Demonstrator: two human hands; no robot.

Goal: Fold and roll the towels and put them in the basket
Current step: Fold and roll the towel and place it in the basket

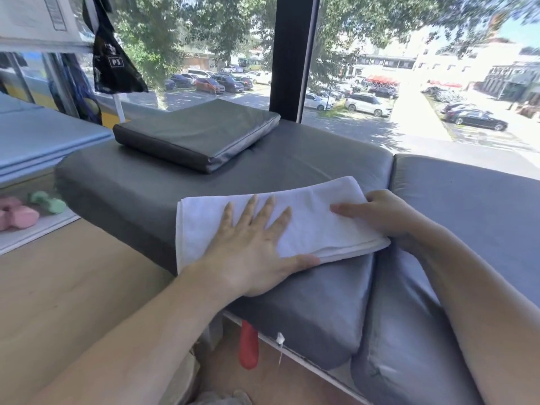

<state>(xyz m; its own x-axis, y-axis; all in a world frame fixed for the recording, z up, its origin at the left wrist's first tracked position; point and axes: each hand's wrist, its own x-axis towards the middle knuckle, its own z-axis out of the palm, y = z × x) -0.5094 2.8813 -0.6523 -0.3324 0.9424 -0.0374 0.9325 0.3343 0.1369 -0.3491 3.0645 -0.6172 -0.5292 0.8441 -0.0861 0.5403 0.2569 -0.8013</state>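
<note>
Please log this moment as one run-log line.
stage: folding | white towel folded flat on grey cushion | left hand presses flat | right hand grips end | basket unseen

the only marking that can be read is "p3", white characters inside a small white-outlined box on the black fabric bag (112, 64) hanging at the upper left by the window. above that box the bag carries a pale printed emblem, too blurred to make out. the white paper sheet (38, 16) at the top left corner bears a framed block of print, too small and blurred to read.
</note>
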